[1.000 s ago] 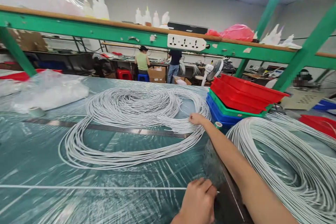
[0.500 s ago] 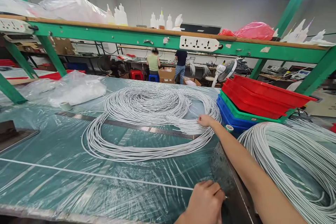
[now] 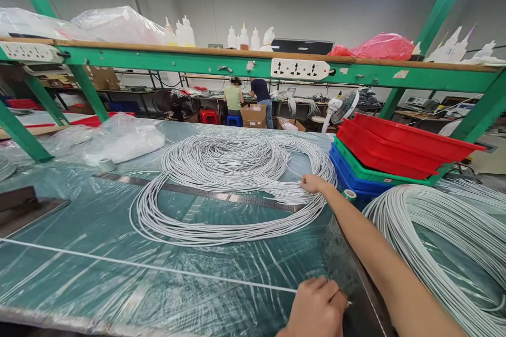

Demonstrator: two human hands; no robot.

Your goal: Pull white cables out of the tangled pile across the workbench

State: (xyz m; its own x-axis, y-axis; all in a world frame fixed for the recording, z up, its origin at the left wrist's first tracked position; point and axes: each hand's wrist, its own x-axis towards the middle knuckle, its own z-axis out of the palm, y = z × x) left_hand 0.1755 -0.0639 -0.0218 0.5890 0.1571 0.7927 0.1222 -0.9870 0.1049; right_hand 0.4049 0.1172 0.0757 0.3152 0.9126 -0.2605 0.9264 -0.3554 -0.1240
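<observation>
Left hand (image 3: 318,308) gripping wire (image 3: 158,267) near bench (image 3: 98,216) front edge | right hand (image 3: 313,183) at coil (image 3: 221,160) (grip: cannot tell) | placement unchanged, wire still stretched straight

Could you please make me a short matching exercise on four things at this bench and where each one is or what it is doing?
1. Left hand
2. Right hand
3. Metal ruler
4. Red plastic trays

A. Stacked above green and blue ones
B. Lying partly beneath the coiled white cable
C. Gripping the straight white strand
D. At the coiled white cable

Pairs: 1-C, 2-D, 3-B, 4-A
</observation>
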